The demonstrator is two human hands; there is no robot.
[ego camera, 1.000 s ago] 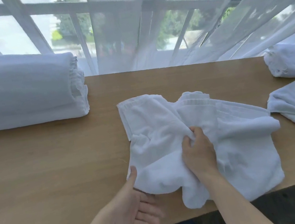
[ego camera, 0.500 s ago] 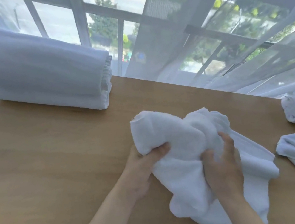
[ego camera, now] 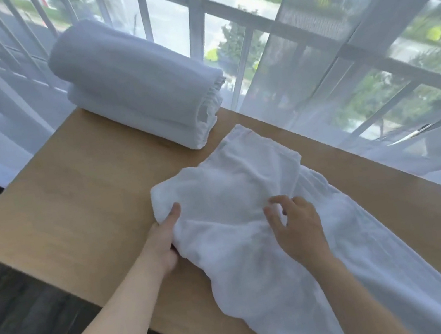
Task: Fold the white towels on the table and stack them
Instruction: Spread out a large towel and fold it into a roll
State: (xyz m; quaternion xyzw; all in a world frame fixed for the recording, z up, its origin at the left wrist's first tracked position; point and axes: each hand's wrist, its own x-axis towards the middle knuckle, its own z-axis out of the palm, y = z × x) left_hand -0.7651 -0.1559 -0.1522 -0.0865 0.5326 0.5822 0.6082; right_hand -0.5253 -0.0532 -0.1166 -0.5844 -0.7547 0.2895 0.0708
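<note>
1. The crumpled white terry towel (ego camera: 238, 210), lying mid-desk, is gripped at its left edge by the left hand (ego camera: 162, 244).
2. The right hand (ego camera: 297, 226) rests on it, grip loose, nothing pinched.
3. Judgement: corners should be found and the cloth flattened before folding.
4. Stacked folded white towels (ego camera: 141, 92) sit at the far-left corner of the light wooden desk (ego camera: 68, 211).
5. No writing is legible.

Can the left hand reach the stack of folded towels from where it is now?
Probably yes. The left hand grips the crumpled towel; only bare table lies between it and the stack of folded towels, but it must let go first.
</note>
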